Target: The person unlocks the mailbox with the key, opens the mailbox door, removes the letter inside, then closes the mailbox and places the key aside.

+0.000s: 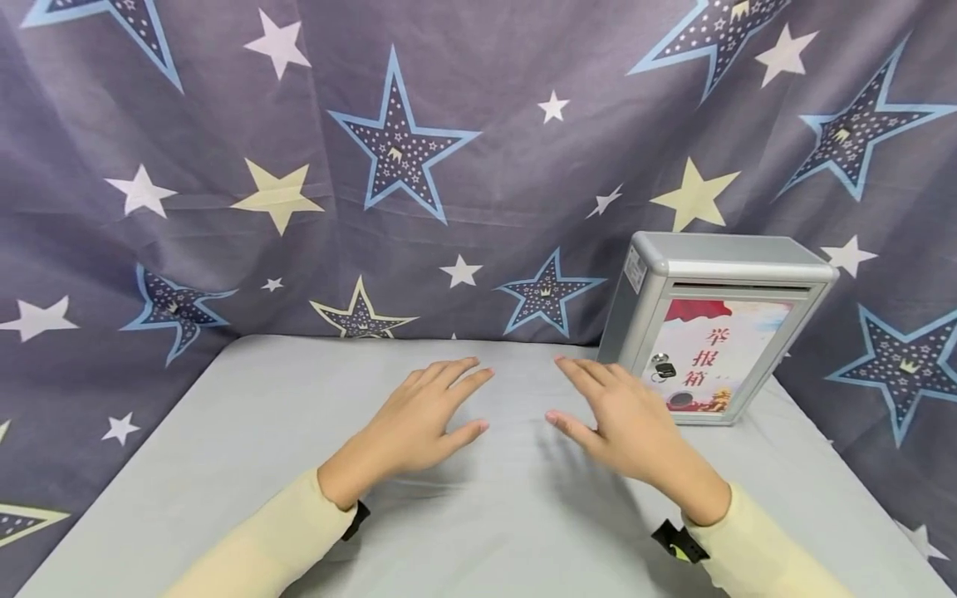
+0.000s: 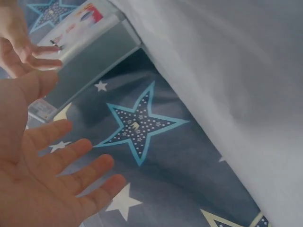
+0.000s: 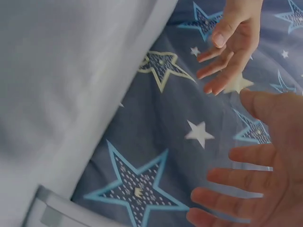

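Both hands hover over a table with a pale grey cover, palms facing each other across a gap. My left hand [image 1: 420, 415] has its fingers spread and holds nothing; its palm fills the lower left of the left wrist view. To the right, my right hand [image 1: 628, 419] is likewise empty, with thumb and fingers apart. Behind and beside the right hand stands a grey metal box [image 1: 635, 332] with a slot near its top, a printed front panel with red characters, and a lock with keys [image 1: 664, 368]. In the head view the right hand appears close to the box, not gripping it.
The pale grey table cover [image 1: 247, 432] spreads under both hands. A dark curtain [image 1: 478, 149] printed with stars hangs along the back and sides of the table. Dark straps [image 1: 679, 541] sit at the wrists below the cream sleeves.
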Tool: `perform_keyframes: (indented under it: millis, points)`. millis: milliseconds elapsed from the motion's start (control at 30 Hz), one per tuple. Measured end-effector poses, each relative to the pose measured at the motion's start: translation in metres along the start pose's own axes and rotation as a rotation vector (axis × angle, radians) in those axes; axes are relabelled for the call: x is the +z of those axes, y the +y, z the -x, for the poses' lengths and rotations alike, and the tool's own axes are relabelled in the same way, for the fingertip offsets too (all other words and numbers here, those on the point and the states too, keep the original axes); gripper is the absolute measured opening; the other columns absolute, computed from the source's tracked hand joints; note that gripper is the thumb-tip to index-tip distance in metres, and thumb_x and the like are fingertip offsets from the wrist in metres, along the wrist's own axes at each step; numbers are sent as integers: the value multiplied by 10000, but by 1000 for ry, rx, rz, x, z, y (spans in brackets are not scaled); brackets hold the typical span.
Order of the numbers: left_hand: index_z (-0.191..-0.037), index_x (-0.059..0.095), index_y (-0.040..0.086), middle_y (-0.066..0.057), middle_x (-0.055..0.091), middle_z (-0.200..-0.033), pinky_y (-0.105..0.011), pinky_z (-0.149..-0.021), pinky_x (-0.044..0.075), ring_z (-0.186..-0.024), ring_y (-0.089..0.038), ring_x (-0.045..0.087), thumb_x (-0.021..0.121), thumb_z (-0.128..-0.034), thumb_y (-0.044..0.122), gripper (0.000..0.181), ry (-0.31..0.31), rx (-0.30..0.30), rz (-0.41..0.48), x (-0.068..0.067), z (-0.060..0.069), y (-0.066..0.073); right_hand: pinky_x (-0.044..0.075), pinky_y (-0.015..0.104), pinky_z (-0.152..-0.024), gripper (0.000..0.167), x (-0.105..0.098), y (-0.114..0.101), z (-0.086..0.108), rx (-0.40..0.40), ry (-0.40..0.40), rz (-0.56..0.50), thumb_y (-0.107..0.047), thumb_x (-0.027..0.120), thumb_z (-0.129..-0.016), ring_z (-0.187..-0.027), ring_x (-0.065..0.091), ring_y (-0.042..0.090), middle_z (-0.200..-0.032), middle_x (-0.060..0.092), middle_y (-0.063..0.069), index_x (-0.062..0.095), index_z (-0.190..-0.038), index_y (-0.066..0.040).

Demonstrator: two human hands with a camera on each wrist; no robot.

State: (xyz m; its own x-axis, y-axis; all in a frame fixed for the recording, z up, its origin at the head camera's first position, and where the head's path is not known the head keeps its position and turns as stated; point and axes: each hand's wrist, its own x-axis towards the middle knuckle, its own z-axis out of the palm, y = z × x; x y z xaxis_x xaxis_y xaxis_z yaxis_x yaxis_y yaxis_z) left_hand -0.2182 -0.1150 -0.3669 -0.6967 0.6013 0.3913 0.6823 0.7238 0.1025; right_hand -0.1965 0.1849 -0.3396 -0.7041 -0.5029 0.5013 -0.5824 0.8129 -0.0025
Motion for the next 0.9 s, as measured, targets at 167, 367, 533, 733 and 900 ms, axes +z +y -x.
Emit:
perform_keyframes:
  millis: [167,367,533,733,900]
  points:
    - [-1531,482,207,-59,479,-1529,-542,-1066,455,-1370,-282,483,606,-1007,467,598,65,-9,51,-4,-19,7,571,546,-849,717,-18,10,-7,2,86,-22,-530,695,-927,-1126,646,351,-1358,645,108,543,-1487,-110]
    - [-1520,496,195,-26,496,-1494,-526,-1156,390,-1358,-257,490,644,-992,431,597,113,-24,108,-9,-41,15,572,559,-831,661,-37,21,-14,-6,198,-47,-413,762,-901,-1134,648,369,-1321,657,157,581,-1439,-74]
    - [-1520,492,207,21,500,-1474,-472,-1046,485,-1284,-223,525,662,-981,418,604,154,-9,140,-10,-58,26,560,576,-786,643,-56,31,-13,39,257,-62,-343,792,-883,-1138,631,368,-1334,649,161,587,-1437,-90]
    - [-1530,475,219,23,492,-1487,-456,-1039,493,-1331,-211,494,670,-991,374,593,160,-9,252,-8,-78,38,529,544,-745,616,-74,46,-13,70,360,-91,-245,807,-861,-1065,644,333,-1227,687,154,604,-1420,-86]
    - [-1532,474,181,-29,486,-1501,-402,-1135,427,-1387,-184,458,732,-970,286,627,165,-8,410,-3,-93,47,479,329,-771,565,-83,63,-12,85,481,-135,-132,812,-843,-898,683,321,-1100,707,176,636,-1373,-47]
